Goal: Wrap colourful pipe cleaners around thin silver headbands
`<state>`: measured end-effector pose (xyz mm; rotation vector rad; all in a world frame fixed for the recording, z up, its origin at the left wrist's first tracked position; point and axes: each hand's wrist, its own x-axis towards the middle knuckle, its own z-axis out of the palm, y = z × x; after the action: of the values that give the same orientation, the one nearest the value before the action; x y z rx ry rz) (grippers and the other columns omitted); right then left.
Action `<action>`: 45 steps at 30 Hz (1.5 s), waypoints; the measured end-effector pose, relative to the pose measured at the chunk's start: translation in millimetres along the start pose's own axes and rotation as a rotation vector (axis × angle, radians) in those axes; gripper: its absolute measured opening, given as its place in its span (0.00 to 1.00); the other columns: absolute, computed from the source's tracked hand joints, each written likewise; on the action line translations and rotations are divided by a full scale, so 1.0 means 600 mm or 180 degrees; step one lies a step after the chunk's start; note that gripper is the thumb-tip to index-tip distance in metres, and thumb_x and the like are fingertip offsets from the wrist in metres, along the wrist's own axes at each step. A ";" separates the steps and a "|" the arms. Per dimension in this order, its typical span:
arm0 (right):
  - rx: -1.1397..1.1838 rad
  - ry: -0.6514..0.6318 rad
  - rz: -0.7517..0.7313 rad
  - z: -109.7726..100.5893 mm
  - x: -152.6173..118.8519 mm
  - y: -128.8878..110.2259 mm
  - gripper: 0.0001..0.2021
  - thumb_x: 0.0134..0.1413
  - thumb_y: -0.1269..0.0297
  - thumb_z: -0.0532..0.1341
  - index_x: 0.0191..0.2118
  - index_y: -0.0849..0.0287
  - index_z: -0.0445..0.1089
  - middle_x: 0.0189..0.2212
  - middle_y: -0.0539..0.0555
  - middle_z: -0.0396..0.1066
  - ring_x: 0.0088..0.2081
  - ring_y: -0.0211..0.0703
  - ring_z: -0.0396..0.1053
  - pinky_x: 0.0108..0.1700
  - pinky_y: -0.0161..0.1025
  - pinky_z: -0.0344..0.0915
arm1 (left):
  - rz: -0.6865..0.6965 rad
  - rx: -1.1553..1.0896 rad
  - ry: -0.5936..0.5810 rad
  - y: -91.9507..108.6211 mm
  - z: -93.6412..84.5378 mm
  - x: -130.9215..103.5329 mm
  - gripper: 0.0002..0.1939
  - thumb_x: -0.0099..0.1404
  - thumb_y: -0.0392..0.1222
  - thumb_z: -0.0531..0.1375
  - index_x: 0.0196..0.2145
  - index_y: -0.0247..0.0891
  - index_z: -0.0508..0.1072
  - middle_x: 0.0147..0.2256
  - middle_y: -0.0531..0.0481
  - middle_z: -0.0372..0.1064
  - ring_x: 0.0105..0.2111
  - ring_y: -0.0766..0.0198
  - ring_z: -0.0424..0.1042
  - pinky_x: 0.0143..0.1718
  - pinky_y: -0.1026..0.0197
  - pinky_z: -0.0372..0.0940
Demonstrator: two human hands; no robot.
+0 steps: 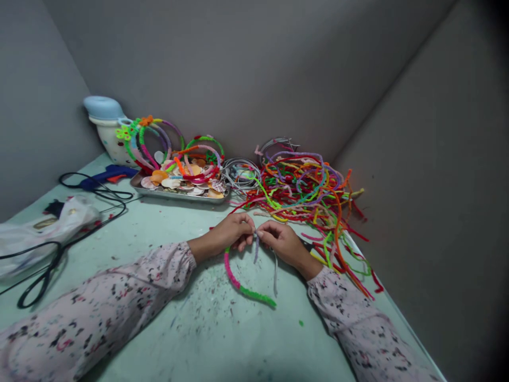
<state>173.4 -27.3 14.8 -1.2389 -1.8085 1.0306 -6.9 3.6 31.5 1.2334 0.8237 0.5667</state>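
Observation:
My left hand [237, 232] and my right hand [280, 242] meet over the middle of the table, fingertips pinched almost together. A short lavender pipe cleaner [256, 250] dangles from the pinch between them. Out from under my left hand curves a wire wound in pink and green pipe cleaner [239, 286], its green end lying toward the right. A bare grey wire end [275, 276] hangs below my right hand. Fingers cover the exact spot where lavender fuzz and wire join. Black handles, perhaps of scissors [307, 245], show partly behind my right wrist.
Behind my hands stands a metal tray [178, 197] of shells and fuzzy hoops. Coiled wire [240, 174] and a tangled pipe cleaner heap [302, 183] lie to its right. At left are a blue glue gun [105, 176], black cord [53, 265], plastic bag [75, 217] and lidded cup [113, 140].

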 end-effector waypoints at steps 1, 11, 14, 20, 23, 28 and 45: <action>-0.0017 0.0004 0.0003 0.000 0.000 0.000 0.10 0.56 0.59 0.57 0.34 0.60 0.70 0.24 0.48 0.66 0.25 0.36 0.62 0.29 0.33 0.59 | -0.0007 0.0005 0.0000 0.001 0.000 0.000 0.04 0.55 0.35 0.54 0.31 0.36 0.63 0.19 0.55 0.66 0.11 0.74 0.60 0.12 0.72 0.48; -0.0124 0.0122 0.0020 0.004 0.000 -0.008 0.08 0.55 0.61 0.57 0.31 0.59 0.70 0.21 0.47 0.63 0.23 0.35 0.59 0.27 0.33 0.56 | 0.0012 -0.0079 -0.0026 -0.007 -0.003 0.006 0.04 0.55 0.34 0.53 0.31 0.36 0.63 0.19 0.55 0.66 0.12 0.73 0.60 0.12 0.72 0.49; -0.0247 0.0170 -0.0052 0.005 -0.001 -0.008 0.08 0.55 0.62 0.57 0.31 0.59 0.70 0.21 0.47 0.63 0.24 0.36 0.59 0.28 0.33 0.57 | -0.0004 -0.0077 -0.0017 -0.004 -0.002 0.004 0.04 0.55 0.34 0.53 0.31 0.36 0.63 0.19 0.55 0.66 0.11 0.73 0.60 0.11 0.71 0.48; -0.0519 0.0243 -0.0210 0.006 -0.002 -0.010 0.07 0.55 0.64 0.57 0.32 0.59 0.71 0.23 0.49 0.66 0.26 0.36 0.61 0.30 0.34 0.58 | -0.0008 -0.0040 -0.0014 -0.001 -0.001 0.000 0.03 0.56 0.35 0.54 0.31 0.36 0.63 0.19 0.54 0.66 0.12 0.74 0.60 0.12 0.71 0.49; -0.0473 0.0226 -0.0153 0.005 -0.002 -0.011 0.07 0.55 0.64 0.57 0.32 0.59 0.71 0.23 0.49 0.66 0.26 0.36 0.61 0.30 0.33 0.57 | -0.0023 -0.0039 -0.0017 -0.002 -0.001 0.002 0.04 0.56 0.35 0.54 0.31 0.36 0.63 0.19 0.54 0.66 0.11 0.74 0.60 0.11 0.71 0.49; -0.0193 0.0119 -0.0020 0.003 -0.001 0.000 0.07 0.54 0.63 0.57 0.35 0.60 0.69 0.24 0.48 0.66 0.26 0.36 0.62 0.29 0.33 0.58 | -0.0017 -0.0076 -0.0015 -0.005 -0.002 0.005 0.04 0.55 0.34 0.53 0.31 0.36 0.63 0.19 0.55 0.66 0.12 0.73 0.60 0.12 0.71 0.50; -0.0698 0.0293 -0.0258 0.010 -0.002 -0.004 0.04 0.51 0.69 0.58 0.33 0.61 0.69 0.24 0.48 0.67 0.26 0.35 0.63 0.29 0.32 0.60 | 0.0035 -0.0039 -0.0027 -0.011 -0.006 0.009 0.03 0.56 0.36 0.55 0.31 0.36 0.63 0.19 0.55 0.66 0.12 0.73 0.61 0.12 0.71 0.50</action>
<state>167.8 -30.4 14.3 -1.3071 -1.9216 0.7335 -6.7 8.0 23.4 1.2290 0.8056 0.5744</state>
